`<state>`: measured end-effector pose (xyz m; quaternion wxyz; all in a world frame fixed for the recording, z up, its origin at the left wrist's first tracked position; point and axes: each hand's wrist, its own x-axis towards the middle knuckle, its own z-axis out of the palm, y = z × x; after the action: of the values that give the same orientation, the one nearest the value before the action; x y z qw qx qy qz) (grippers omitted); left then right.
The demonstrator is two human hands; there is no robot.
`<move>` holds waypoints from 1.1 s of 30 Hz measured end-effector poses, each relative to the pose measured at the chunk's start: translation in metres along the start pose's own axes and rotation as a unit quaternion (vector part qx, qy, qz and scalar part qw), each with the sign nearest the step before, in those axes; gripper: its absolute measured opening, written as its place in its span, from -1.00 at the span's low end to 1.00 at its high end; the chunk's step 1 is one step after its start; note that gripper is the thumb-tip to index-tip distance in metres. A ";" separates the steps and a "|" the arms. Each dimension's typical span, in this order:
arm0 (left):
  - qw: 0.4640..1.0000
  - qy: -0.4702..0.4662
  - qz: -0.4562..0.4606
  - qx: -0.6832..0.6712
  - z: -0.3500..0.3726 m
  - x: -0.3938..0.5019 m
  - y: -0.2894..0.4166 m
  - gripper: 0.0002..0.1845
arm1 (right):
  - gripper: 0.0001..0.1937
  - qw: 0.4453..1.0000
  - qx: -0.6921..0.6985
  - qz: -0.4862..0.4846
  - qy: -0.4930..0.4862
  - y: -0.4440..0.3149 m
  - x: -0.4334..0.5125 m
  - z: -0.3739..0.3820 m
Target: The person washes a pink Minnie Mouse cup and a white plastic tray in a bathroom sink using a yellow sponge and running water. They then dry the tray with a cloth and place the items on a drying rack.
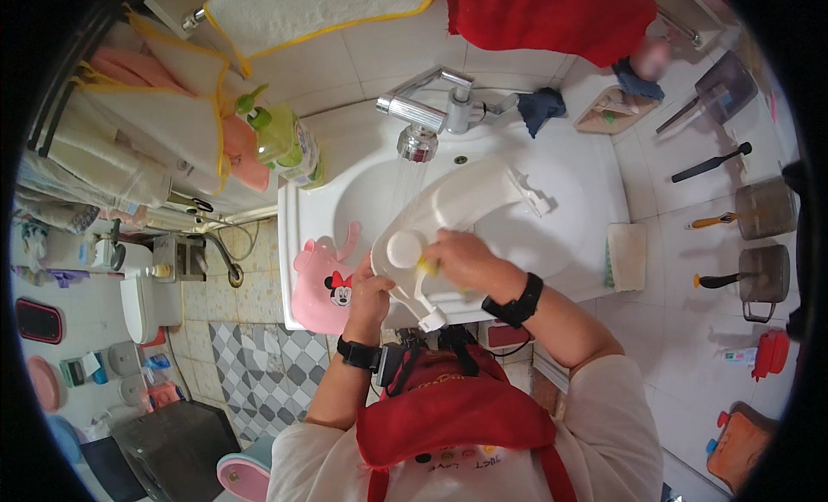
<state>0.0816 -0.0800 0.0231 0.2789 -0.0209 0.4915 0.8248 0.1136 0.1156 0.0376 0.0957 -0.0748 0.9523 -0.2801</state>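
Over a white washbasin [576, 178] I hold a long, curved, translucent white plastic container [446, 201] with a round white cap [405, 249]. My left hand [369, 301] grips its near left edge, thumb on top. My right hand [466, 259], slightly blurred, presses a small yellow scrubber [427, 266] against the container beside the cap; the scrubber is mostly hidden by the fingers. Water runs from the chrome faucet [417, 123] onto the container's left side. A pink bib [321, 301] with a cartoon mouse lies on the basin's left rim, next to my left hand.
A green pump bottle [288, 146] stands at the basin's back left corner. A dark blue cloth [541, 109] lies behind the basin, and a pale cloth [627, 256] on its right edge. Towels [323, 17] hang above. Wall holders [763, 272] line the right side.
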 end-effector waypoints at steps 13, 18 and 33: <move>0.999 -0.011 0.003 0.030 -0.022 -0.019 0.010 -0.28 | -0.85 0.904 -0.297 0.307 0.015 0.142 0.005 -0.018; 1.000 -0.005 -0.025 -0.004 -0.024 -0.021 0.012 -0.31 | -0.83 0.911 -0.148 0.362 0.132 0.150 0.011 -0.036; 1.000 -0.017 0.004 0.010 -0.011 -0.019 0.012 -0.28 | -0.86 0.962 -0.075 0.098 0.245 0.087 0.022 -0.013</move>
<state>0.0891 -0.1015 0.0325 0.2839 -0.0024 0.4953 0.8210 0.0814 0.1904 -0.0020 -0.1198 0.0829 0.9674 -0.2069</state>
